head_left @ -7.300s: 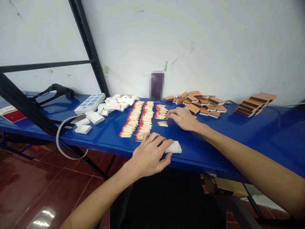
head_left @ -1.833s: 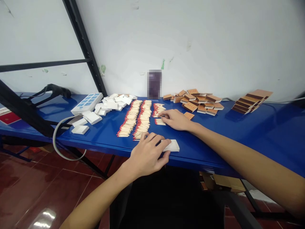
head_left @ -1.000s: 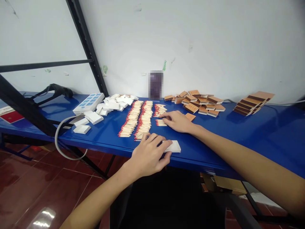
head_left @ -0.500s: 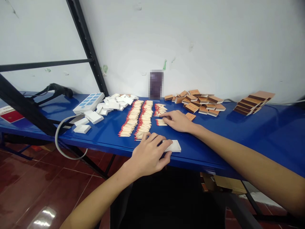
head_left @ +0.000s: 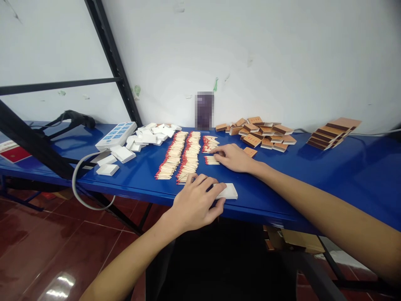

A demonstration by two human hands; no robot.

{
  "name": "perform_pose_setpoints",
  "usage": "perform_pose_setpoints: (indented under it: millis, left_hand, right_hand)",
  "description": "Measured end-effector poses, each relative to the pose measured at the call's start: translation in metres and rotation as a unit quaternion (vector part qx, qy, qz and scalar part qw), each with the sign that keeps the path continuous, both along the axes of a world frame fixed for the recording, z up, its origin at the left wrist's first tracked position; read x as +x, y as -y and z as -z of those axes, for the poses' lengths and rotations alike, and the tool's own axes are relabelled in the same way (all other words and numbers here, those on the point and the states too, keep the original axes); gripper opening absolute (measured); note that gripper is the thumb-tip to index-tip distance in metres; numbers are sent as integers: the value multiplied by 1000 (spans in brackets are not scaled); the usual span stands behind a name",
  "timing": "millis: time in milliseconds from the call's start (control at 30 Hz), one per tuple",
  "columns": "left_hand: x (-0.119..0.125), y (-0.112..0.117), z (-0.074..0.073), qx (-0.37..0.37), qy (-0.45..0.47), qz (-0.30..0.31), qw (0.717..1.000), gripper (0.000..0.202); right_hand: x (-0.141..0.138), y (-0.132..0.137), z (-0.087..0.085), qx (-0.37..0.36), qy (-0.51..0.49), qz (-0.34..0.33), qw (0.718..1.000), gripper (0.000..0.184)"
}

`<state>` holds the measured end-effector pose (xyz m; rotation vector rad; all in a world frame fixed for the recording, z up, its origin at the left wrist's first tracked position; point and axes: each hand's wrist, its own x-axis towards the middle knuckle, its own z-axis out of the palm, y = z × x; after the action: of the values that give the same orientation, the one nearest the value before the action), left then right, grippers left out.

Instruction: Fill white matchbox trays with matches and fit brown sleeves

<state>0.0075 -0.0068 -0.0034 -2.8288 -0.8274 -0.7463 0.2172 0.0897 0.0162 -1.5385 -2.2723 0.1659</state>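
Near the table's front edge, my left hand [head_left: 198, 201] has its fingers and thumb closed around a white matchbox tray [head_left: 228, 191], whose left part is hidden under the fingers. Farther back, my right hand [head_left: 234, 157] rests on the table with index finger and thumb bent over a small batch of red-tipped matches [head_left: 211, 160]. The thumb covers the plain ends of these matches. Just beyond the index fingertip lies a loose pile of matches [head_left: 210, 143]. Two long rows of matches, a left row [head_left: 173, 154] and a right row [head_left: 189, 156], lie left of it.
White trays [head_left: 150, 136] are heaped at the left beside a power strip [head_left: 116, 136] with a white cable. Orange matchbox sleeves [head_left: 266, 133] lie at the back right, with a leaning stack of sleeves [head_left: 334, 133] beyond. A black metal post [head_left: 115, 58] rises at the left.
The view has shifted very slightly. Both hands keep almost the same places, the left on the tray and the right at the small batch of matches.
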Motion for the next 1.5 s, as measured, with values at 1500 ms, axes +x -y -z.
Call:
perform_pose_setpoints:
  millis: [1500]
  left_hand:
    - [1,0,0,10,4,2,1000,26]
  right_hand:
    - [5,-4,4,19,-52,-18,998,33]
